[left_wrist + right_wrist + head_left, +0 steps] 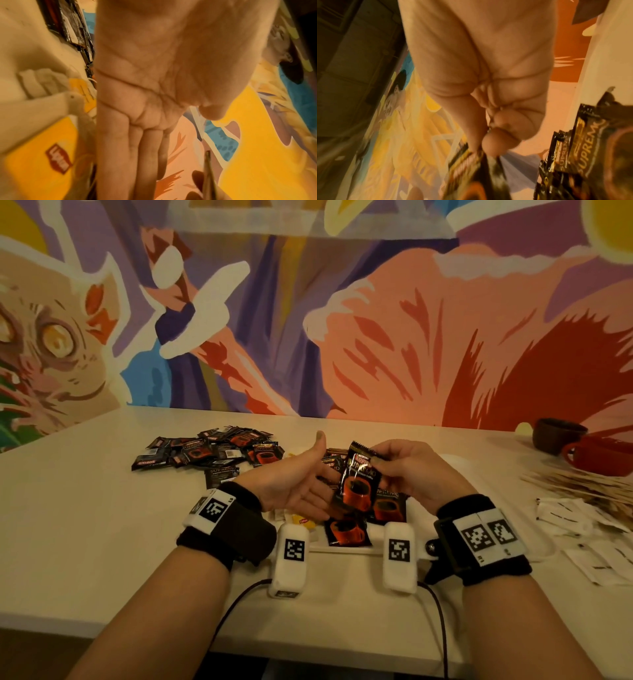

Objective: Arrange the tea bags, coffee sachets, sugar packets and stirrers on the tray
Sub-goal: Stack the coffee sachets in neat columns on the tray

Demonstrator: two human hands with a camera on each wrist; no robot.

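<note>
Right hand (409,470) fingers pinching coffee sachet (359,481), left hand (301,484) flat, fingers straight, tray (342,547) mostly hidden

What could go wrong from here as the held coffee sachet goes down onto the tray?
The right hand pinches the coffee sachet only at its top corner, so the grip may let it swing or slip. The open left hand hovers low over the tray and could nudge the sachets on the tray or the yellow tea bag. The wrist cables might snag at the table edge.
</note>
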